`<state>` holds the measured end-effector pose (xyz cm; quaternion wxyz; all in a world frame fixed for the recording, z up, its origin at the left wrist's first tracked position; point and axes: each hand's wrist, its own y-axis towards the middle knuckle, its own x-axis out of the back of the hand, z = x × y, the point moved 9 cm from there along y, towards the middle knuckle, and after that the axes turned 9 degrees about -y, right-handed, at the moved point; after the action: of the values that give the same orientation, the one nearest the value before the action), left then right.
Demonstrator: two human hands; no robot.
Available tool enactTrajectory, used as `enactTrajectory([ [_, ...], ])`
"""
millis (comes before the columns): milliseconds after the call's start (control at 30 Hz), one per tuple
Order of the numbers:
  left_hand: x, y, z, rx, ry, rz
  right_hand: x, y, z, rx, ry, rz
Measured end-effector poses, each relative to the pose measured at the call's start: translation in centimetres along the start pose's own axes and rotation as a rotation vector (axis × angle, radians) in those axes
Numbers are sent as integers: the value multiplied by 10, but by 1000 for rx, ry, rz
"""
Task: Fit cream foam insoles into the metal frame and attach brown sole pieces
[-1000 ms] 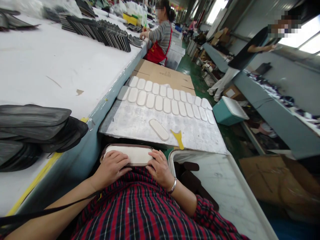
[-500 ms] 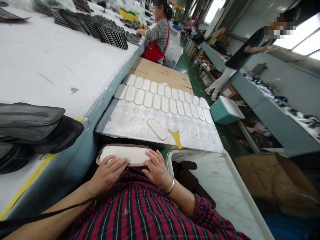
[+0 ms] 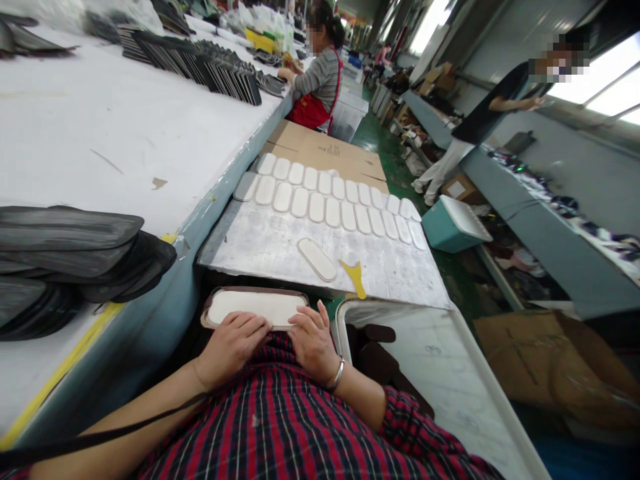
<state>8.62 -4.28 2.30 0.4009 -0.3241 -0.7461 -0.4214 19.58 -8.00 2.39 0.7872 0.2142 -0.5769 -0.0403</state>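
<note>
A long white oval panel (image 3: 255, 305) with a brown rim lies across my lap, under the front edge of the metal-topped board. My left hand (image 3: 233, 348) grips its near edge around the middle, fingers curled over the white face. At the right end, my right hand (image 3: 316, 343) presses the panel with bent fingers, the index finger slightly raised. The thumbs and the panel's underside are mostly hidden. On the board (image 3: 260, 243) beyond my hands rest a single similar oval piece (image 3: 317, 259) and a yellow forked tool (image 3: 355, 277).
Two rows of white oval pieces (image 3: 316, 207) line the board's far part. To my right stands a white bin (image 3: 450, 360) holding dark brown oval pieces (image 3: 377, 360). Black pieces (image 3: 75, 247) are stacked on the left table (image 3: 65, 147). A co-worker (image 3: 320, 80) sits ahead; another person (image 3: 493, 107) stands right.
The view has shifted slightly, so most things sit a little further right. My left hand has slid a bit along the panel toward my right hand.
</note>
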Motion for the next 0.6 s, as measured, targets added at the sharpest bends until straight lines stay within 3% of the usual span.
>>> enactTrajectory([
  [133,-2,0,4,46,-23,-6,2,8,-6,-154,19,54],
  [333,0,2,6,20,-42,-77,-4,8,-14,-271,56,41],
  [600,-3,-2,12,28,-61,29,2,10,6,-26,-89,54],
])
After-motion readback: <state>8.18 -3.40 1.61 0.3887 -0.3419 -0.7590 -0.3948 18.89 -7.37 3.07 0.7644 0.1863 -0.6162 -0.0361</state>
